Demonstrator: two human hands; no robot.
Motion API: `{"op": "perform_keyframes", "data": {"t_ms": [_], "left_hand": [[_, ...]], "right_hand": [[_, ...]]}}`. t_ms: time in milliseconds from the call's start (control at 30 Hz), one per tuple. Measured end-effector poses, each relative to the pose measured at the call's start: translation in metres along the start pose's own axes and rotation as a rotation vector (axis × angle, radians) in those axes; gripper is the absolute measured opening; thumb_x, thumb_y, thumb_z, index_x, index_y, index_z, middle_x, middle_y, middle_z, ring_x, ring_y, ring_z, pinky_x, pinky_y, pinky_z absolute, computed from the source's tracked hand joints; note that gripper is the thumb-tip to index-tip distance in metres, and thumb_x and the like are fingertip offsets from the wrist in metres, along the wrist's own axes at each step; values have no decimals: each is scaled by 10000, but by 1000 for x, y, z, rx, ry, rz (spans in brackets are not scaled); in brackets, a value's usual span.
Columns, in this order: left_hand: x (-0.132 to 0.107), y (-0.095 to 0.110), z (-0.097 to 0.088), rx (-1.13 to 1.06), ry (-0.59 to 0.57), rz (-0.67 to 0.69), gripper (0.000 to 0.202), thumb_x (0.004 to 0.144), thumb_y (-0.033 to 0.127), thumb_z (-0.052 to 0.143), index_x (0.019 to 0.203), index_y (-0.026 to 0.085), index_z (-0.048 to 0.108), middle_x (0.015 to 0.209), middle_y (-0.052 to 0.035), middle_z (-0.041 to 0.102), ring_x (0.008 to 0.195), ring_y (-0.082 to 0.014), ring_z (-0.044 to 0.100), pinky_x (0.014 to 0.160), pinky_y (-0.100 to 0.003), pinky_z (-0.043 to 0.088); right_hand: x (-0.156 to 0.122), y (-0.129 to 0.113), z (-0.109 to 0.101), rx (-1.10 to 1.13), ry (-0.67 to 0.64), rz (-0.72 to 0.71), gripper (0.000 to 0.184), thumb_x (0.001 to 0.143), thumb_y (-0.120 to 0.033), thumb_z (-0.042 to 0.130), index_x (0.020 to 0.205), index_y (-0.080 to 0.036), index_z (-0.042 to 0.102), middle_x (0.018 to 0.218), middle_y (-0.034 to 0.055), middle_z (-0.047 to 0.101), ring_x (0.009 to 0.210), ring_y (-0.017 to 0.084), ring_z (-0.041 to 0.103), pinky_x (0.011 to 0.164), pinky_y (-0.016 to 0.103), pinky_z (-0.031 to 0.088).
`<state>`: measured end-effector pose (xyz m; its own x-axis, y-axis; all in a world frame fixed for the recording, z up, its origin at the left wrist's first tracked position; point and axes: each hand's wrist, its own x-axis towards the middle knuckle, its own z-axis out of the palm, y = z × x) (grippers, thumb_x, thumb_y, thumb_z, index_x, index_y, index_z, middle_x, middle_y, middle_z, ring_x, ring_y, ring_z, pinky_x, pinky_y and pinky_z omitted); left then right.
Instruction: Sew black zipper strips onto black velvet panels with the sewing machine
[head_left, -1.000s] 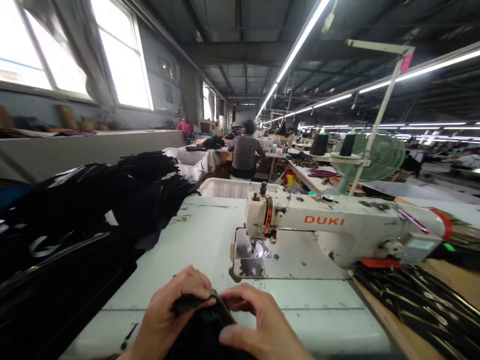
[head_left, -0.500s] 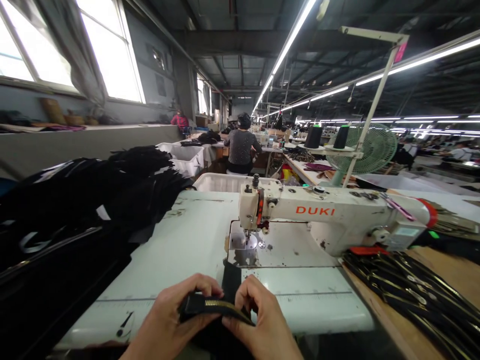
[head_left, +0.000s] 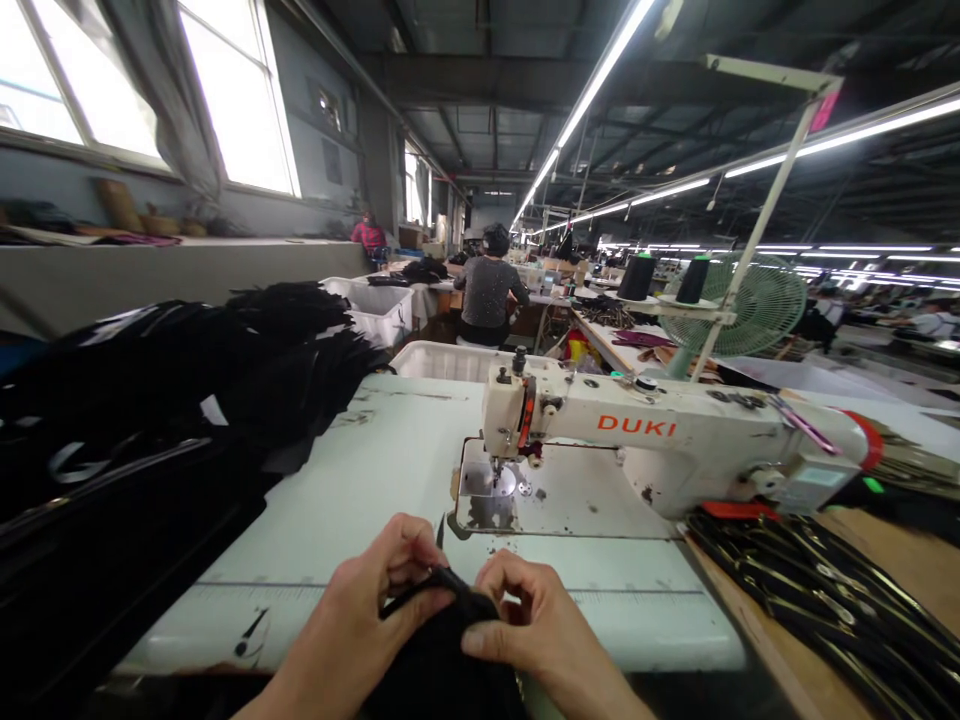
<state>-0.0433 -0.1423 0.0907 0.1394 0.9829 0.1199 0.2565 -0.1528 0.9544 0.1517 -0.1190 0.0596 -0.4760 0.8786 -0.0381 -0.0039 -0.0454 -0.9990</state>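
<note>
At the table's front edge my left hand (head_left: pixel 373 590) pinches the folded edge of a black fabric piece (head_left: pixel 442 665) between thumb and fingers. My right hand (head_left: pixel 534 625) grips the same edge a little to the right, thumb on the near side. The cloth hangs down towards me, its lower part beyond the frame. No zipper teeth show on it now. Beyond my hands stands a white sewing machine (head_left: pixel 600 415), its needle and presser foot (head_left: pixel 499 473) over the plate with no cloth beneath.
A large pile of black fabric pieces (head_left: pixel 172 400) covers the left of the pale green table (head_left: pixel 375 480). At right lie black zippers with gold teeth (head_left: pixel 817 580). Behind are white bins (head_left: pixel 442 362), thread cones (head_left: pixel 637 277), a fan (head_left: pixel 765 305) and a seated person (head_left: pixel 491 290).
My hands have turned the black fabric piece, so its gold zipper teeth no longer show. The strip that stretched towards the machine has been drawn back. The view has shifted slightly.
</note>
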Motion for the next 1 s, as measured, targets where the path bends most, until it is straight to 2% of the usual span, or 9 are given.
{"op": "perform_keyframes", "data": {"t_ms": [67,133,267,400,500,667,767,900,1000], "left_hand": [[-1,-1,0,29,-24,18,85,834,286,591,831,226,530,740,25,647,706,-170,664,658,-241,496],[-1,-4,-1,43,-35,64,51,842,263,574,822,224,547,716,35,620,663,-152,631,624,-225,479],[0,-5,-5,68,-45,132,41,853,253,579,845,222,605,737,37,620,664,-136,609,623,-203,465],[1,0,-8,100,-92,135,105,857,276,581,818,217,660,748,22,673,708,-150,639,652,-204,474],[-1,2,-9,140,-59,80,135,843,313,599,774,211,656,697,28,667,653,-148,621,617,-212,456],[-5,6,-11,212,-45,81,211,890,354,553,751,215,631,719,34,675,671,-144,618,638,-216,446],[-6,9,-12,221,-30,97,201,890,319,522,731,218,593,717,36,669,664,-140,611,626,-212,441],[-5,13,-14,245,-44,127,172,865,273,490,715,226,559,695,37,668,615,-134,604,579,-211,429],[-4,17,-17,279,-65,130,166,861,248,476,745,227,593,732,33,694,669,-138,647,634,-211,450]], "right_hand": [[1,-1,-3,-49,-18,6,580,495,-620,881,662,-183,537,636,-64,425,611,99,344,560,236,241],[0,-5,-8,-65,-97,40,543,527,-588,884,709,-178,578,612,-70,429,593,89,340,540,231,221],[-1,-11,-14,97,-252,157,468,608,-521,872,793,-158,640,585,-73,458,516,59,338,466,204,208],[0,-6,-9,248,-235,264,478,484,-401,945,687,-171,579,526,-102,442,398,27,262,355,194,146],[2,-1,-3,260,-211,273,513,434,-385,961,678,-175,562,496,-114,438,372,21,257,346,199,140],[5,1,1,217,-140,154,583,404,-453,963,637,-161,515,512,-92,461,479,30,327,443,186,195],[3,-3,0,195,-172,87,545,481,-490,937,662,-154,548,548,-78,478,491,34,344,439,166,228],[1,-7,-1,208,-309,113,423,636,-471,870,761,-152,623,620,-35,574,456,69,479,389,164,361],[1,-8,3,212,-277,165,456,544,-407,924,725,-148,595,570,-35,590,437,76,522,447,180,451]]}}
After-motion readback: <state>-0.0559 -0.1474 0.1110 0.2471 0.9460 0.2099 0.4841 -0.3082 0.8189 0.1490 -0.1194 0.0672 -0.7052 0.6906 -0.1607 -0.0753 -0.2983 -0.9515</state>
